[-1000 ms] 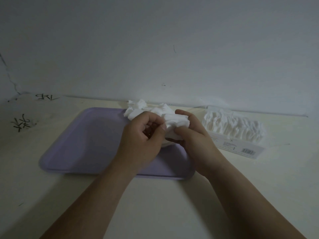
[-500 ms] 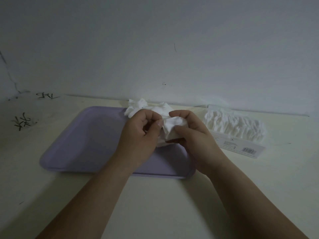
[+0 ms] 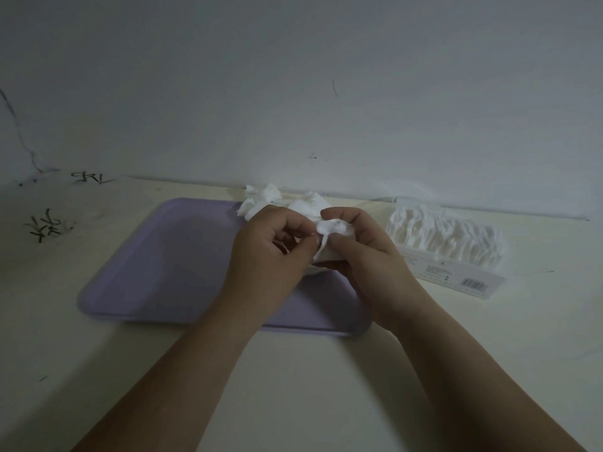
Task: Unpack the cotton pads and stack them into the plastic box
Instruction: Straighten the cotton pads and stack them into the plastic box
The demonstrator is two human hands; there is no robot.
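Centrally, the left hand [image 3: 270,256] and right hand [image 3: 368,259] are both pinching a cotton pad [image 3: 334,228] above the purple tray [image 3: 156,256]. Loose pads [image 3: 267,197] are lying just behind them, and a labelled pack [image 3: 450,239] is sitting right of centre on the table [image 3: 326,402].

Pad [image 3: 333,227] btwn L hand [image 3: 270,256], R hand [image 3: 370,261]

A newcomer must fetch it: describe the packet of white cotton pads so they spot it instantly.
Start at the flat lilac plastic tray on the cream table. Right of it, by the wall, lies the long packet of white cotton pads. Unlike the loose crumpled pads heaped at the tray's far edge, its pads stand in one ruffled row behind a white barcode label.
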